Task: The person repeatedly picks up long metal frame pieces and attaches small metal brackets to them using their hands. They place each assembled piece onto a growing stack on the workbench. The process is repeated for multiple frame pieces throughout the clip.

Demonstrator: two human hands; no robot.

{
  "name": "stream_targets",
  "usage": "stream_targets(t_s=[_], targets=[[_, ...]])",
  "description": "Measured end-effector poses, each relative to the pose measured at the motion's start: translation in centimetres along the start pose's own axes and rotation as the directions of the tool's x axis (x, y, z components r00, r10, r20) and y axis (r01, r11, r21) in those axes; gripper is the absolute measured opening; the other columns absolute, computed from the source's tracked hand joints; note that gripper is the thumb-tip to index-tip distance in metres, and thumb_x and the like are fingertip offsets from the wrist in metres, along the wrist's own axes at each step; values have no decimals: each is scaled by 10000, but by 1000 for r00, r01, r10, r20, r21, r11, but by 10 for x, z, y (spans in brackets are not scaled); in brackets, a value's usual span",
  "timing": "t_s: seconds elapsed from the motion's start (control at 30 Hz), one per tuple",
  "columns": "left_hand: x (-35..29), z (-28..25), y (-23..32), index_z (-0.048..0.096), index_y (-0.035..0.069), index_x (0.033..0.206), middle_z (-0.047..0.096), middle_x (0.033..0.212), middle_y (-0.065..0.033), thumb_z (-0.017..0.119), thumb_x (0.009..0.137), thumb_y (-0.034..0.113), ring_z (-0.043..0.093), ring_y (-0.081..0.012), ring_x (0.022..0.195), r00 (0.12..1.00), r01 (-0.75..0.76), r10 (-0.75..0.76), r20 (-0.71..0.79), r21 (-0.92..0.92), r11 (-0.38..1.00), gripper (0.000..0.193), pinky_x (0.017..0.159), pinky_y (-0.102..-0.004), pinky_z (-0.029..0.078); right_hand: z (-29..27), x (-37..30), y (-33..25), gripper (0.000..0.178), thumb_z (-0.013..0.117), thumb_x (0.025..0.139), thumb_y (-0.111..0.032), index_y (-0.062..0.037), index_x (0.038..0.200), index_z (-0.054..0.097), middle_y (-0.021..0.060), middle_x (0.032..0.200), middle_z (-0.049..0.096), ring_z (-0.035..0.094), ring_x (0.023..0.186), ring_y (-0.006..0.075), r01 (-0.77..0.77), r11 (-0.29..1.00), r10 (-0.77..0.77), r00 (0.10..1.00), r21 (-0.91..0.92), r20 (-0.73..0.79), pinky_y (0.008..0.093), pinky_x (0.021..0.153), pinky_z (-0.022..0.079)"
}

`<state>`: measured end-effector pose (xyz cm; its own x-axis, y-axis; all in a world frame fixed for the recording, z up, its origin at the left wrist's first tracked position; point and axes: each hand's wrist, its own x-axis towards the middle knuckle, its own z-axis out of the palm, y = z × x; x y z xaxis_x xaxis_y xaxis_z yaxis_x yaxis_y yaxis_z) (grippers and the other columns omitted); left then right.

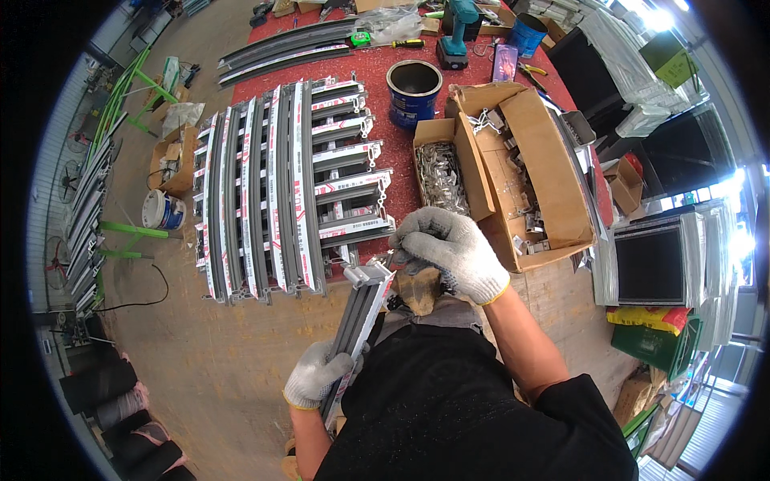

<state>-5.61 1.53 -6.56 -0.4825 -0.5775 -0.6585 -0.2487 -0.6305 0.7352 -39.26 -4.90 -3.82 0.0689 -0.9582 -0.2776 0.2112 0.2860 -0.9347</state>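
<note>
My left hand [319, 375], in a white knit glove, is wrapped round a grey aluminium profile [359, 317]. The profile slants upward from my left side, with its cut end near the table's front edge. At that end my right hand [453, 250], gloved too, is closed in a pinch. A small shiny bit shows by its fingertips, too small to name. Just beyond, a stack of crossed grey profiles [301, 184] with printed film strips lies on the red table [377, 64]. A small carton of metal fittings [441, 178] stands beyond my right hand.
A larger open carton [553, 168] holds some metal pieces at the right. Behind the small carton stands a blue can [415, 92]. A cordless drill [454, 36], a screwdriver [407, 43] and a phone [504, 62] lie farther back. Wrapped framed panels [654, 260] stand at the right.
</note>
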Motion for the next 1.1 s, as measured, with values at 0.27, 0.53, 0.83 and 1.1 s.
stream_targets(t_s=[0.27, 0.53, 0.83, 1.1], targets=[[5, 8, -1, 760, -26, 1223, 723, 889, -52, 718, 947, 423, 640, -146, 753, 999, -37, 37, 5, 45, 998, 528, 702, -322, 518, -9, 0, -1, 187, 740, 1047, -113, 30, 1159, 781, 60, 1037, 794, 730, 904, 105, -12, 998, 13, 1000, -65, 14, 290, 841, 614], [9, 13, 0, 759, -42, 1247, 706, 867, -51, 735, 938, 431, 623, -125, 705, 999, 23, -17, -35, 174, 984, 565, 638, -290, 500, -28, 5, -14, 175, 739, 983, -84, 38, 1091, 803, 60, 982, 800, 745, 895, 99, 47, 931, -11, 995, -363, 102, 292, 817, 618], [8, 21, 14, 775, -26, 1064, 682, 747, -69, 686, 942, 345, 636, -157, 652, 993, 108, -97, -69, 180, 978, 401, 630, -346, 508, -35, 9, -17, 174, 748, 984, -93, 20, 1099, 814, 64, 935, 826, 766, 798, 97, 140, 851, -75, 986, -506, 147, 294, 738, 629], [12, 17, 3, 734, -100, 1271, 693, 829, -84, 804, 920, 490, 620, -155, 664, 998, 39, -39, 45, -4, 999, 690, 599, -309, 494, -51, 7, -22, 259, 719, 1039, -165, 46, 1156, 814, 122, 1025, 835, 777, 821, 140, -110, 990, 129, 956, -84, 264, 302, 756, 631]])
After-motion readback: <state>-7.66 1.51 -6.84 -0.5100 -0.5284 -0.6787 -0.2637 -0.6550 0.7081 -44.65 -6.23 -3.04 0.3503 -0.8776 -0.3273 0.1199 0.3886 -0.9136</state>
